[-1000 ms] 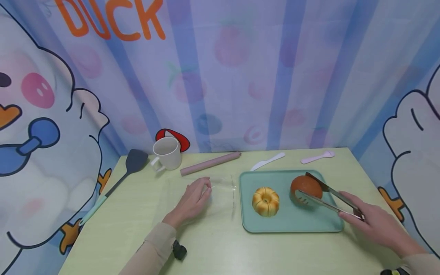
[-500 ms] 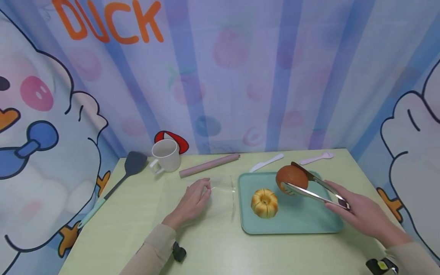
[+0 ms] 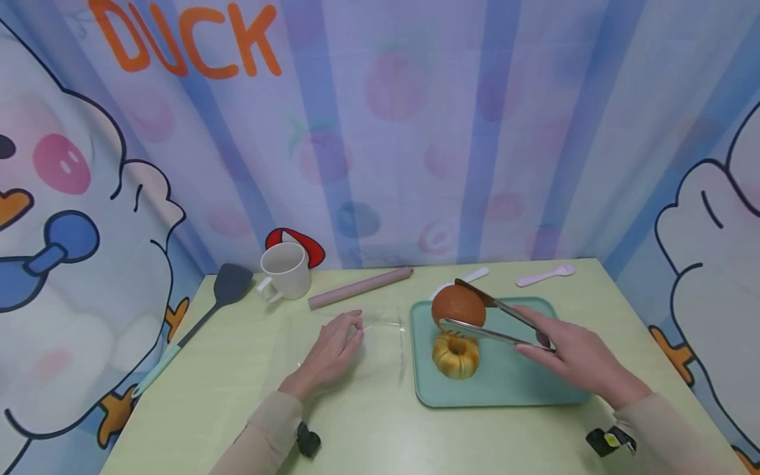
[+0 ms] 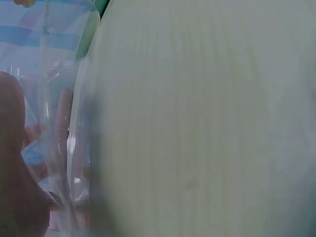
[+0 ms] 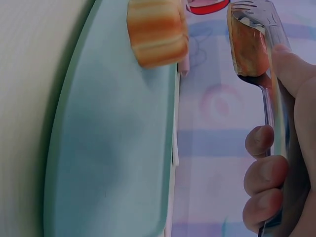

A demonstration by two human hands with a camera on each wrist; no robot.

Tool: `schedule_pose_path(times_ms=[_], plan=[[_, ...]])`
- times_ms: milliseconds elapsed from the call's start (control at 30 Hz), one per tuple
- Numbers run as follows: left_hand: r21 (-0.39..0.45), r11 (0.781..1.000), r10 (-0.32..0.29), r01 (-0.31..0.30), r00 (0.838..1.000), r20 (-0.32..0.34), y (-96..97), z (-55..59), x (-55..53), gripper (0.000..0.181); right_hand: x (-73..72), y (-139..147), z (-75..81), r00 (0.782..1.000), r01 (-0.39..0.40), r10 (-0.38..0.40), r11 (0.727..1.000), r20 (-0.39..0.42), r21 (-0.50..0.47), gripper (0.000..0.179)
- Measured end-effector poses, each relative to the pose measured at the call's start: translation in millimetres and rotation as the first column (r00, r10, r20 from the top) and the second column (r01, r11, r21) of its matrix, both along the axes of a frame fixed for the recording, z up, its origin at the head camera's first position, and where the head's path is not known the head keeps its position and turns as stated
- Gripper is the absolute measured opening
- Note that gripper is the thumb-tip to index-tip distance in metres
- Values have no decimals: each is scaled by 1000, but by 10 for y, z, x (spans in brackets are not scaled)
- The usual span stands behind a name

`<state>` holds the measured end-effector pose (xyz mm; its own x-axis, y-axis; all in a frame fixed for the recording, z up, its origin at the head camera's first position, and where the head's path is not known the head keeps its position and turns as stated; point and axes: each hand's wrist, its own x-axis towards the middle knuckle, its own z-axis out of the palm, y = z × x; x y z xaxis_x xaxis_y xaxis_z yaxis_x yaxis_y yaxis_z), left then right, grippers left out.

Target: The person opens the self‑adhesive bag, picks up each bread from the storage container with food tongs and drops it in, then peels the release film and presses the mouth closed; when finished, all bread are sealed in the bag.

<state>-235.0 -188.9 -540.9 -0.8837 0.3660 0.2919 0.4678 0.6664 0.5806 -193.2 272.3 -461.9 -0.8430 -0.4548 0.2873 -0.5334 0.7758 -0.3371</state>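
Observation:
My right hand [image 3: 576, 349] grips metal tongs [image 3: 507, 315], whose ends clasp a round brown bun [image 3: 458, 307]. The bun is over the left part of a green tray [image 3: 516, 389], just behind a golden ridged bread [image 3: 456, 356] lying on it. In the right wrist view, fingers [image 5: 266, 175] curl round the tongs, and a slotted end covers part of the bun [image 5: 249, 47]. Left of the tray, my left hand [image 3: 326, 356] holds a clear plastic bag [image 3: 382, 346]. Through the bag [image 4: 54, 98] in the left wrist view, a finger shows behind the film.
A white mug [image 3: 286, 270] and a dark-headed spatula [image 3: 231, 284] occupy the table's back left. Behind the bag lies a mauve rod [image 3: 359, 288]. A white knife [image 3: 475, 274], partly hidden by the bun, and a pink spoon [image 3: 546, 275] lie behind the tray. A printed curtain [image 3: 410, 165] borders the table.
My right hand has carried the bun in the tongs leftward, from the tray's right side to behind the golden bread. The left hand and the bag have stayed in place.

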Motion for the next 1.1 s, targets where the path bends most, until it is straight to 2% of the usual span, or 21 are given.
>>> schedule_pose_path(times_ms=[200,467,800,1000,1100], plan=[[0,1000,2,-2,1000,30,0,-39,47,15,-46,-189,-63,998,-63,63,998,9,4,63],[-2,1000,11,-11,999,50,-17,-31,33,17,-143,-469,-68,988,-155,155,987,5,47,64],[-3,1000,4,-4,999,51,-2,8,7,18,-211,-673,-45,981,-196,193,970,39,141,64],[-10,1000,7,-6,998,64,9,41,-4,19,-244,-733,-54,977,-213,213,962,16,173,63],[-6,1000,2,-2,998,61,18,49,0,19,-259,-767,-47,975,-223,218,957,48,186,62]])
